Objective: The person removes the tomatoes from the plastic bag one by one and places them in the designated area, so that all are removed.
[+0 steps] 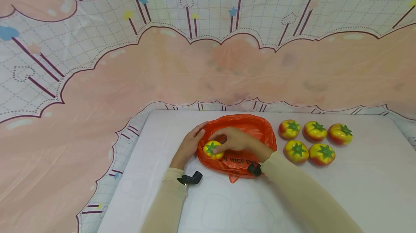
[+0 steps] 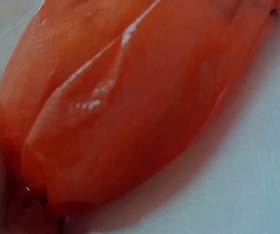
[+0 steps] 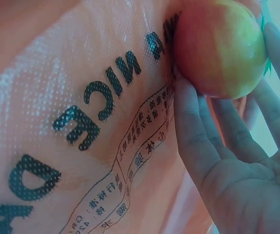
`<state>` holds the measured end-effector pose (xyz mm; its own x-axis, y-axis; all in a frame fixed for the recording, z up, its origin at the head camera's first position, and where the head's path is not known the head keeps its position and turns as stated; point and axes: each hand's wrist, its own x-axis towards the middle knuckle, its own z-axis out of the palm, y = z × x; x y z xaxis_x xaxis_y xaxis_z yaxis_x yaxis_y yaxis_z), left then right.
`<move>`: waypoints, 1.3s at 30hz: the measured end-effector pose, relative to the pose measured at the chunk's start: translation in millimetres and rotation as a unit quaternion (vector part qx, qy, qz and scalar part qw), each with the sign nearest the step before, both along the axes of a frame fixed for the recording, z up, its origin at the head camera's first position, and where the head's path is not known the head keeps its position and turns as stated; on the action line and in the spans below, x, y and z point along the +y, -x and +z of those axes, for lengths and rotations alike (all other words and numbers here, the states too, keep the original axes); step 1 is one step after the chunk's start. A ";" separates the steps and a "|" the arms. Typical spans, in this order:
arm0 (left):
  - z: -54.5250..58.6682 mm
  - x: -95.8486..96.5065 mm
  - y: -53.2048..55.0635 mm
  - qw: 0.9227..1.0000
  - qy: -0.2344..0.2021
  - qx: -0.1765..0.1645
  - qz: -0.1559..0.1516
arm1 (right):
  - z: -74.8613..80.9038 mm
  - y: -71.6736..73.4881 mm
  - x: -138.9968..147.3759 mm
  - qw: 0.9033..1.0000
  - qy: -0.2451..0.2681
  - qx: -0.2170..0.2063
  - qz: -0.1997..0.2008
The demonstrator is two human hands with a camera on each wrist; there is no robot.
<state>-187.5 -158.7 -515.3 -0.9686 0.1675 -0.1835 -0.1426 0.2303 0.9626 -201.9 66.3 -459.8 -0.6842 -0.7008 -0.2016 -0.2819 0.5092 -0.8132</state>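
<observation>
A red plastic bag [image 1: 247, 123] lies spread on the table with its mouth open. At its left rim my left hand [image 1: 188, 147] holds the edge, thumb near the opening; in the left wrist view the bag's smooth side [image 2: 130, 126] fills most of the picture. My right hand [image 1: 235, 139] reaches over the bag and grips a yellow-and-red toy tomato [image 1: 211, 149] with a green star-shaped top, at the left part of the opening. Seen from the right wrist, the tomato [image 3: 222, 48] sits between thumb and fingers, beside the bag's printed film [image 3: 81, 122].
Several similar toy tomatoes [image 1: 315, 131] stand in two rows to the right of the bag on the white tabletop [image 1: 224, 204]. A patterned cloth [image 1: 227, 70] hangs behind the table. Each wrist carries a small black camera [image 1: 191, 178].
</observation>
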 end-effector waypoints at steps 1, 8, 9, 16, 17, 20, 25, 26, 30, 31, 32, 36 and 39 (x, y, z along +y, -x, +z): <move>0.2 -0.1 -0.1 1.000 0.002 -0.001 0.001 | 0.3 0.0 0.0 1.000 0.001 -0.001 -0.001; 1.6 0.0 -0.8 1.000 0.008 0.006 0.000 | 2.8 0.2 0.6 1.000 0.003 -0.006 -0.009; 1.7 0.0 -0.9 1.000 0.006 0.008 -0.001 | 3.1 0.2 0.9 1.000 0.003 -0.003 -0.009; 0.9 -0.5 0.3 1.000 0.008 0.004 -0.002 | 7.6 -0.2 6.6 1.000 0.022 0.009 -0.003; 0.6 -0.5 0.5 1.000 0.009 0.001 -0.001 | 8.3 -0.3 7.6 1.000 0.023 0.009 -0.003; 0.3 -0.2 0.5 1.000 0.008 0.000 0.000 | 8.7 -0.3 10.1 1.000 0.029 0.006 -0.004; 1.3 0.8 -0.2 1.000 0.011 -0.004 0.004 | 10.5 -1.3 15.3 0.999 0.032 -0.002 -0.011; 1.6 0.9 -0.5 1.000 0.012 -0.002 0.005 | 10.9 -1.4 16.8 0.999 0.030 -0.004 -0.015; 1.8 1.1 -0.4 1.000 0.006 0.002 0.006 | 13.5 -2.6 22.6 0.999 0.024 -0.006 -0.027; 1.7 1.1 -0.2 1.000 0.006 0.003 0.006 | 14.5 -3.0 23.9 0.999 0.021 -0.004 -0.031; 1.5 1.0 0.0 1.000 0.005 0.005 0.006 | 15.5 -3.4 25.2 0.999 0.018 -0.003 -0.034; 1.4 1.2 0.5 1.000 0.004 0.002 0.005 | 19.4 -4.0 30.9 0.999 0.010 0.009 -0.044; 1.3 1.3 0.5 1.000 0.002 -0.001 0.004 | 22.9 -3.9 35.5 0.999 0.008 0.018 -0.046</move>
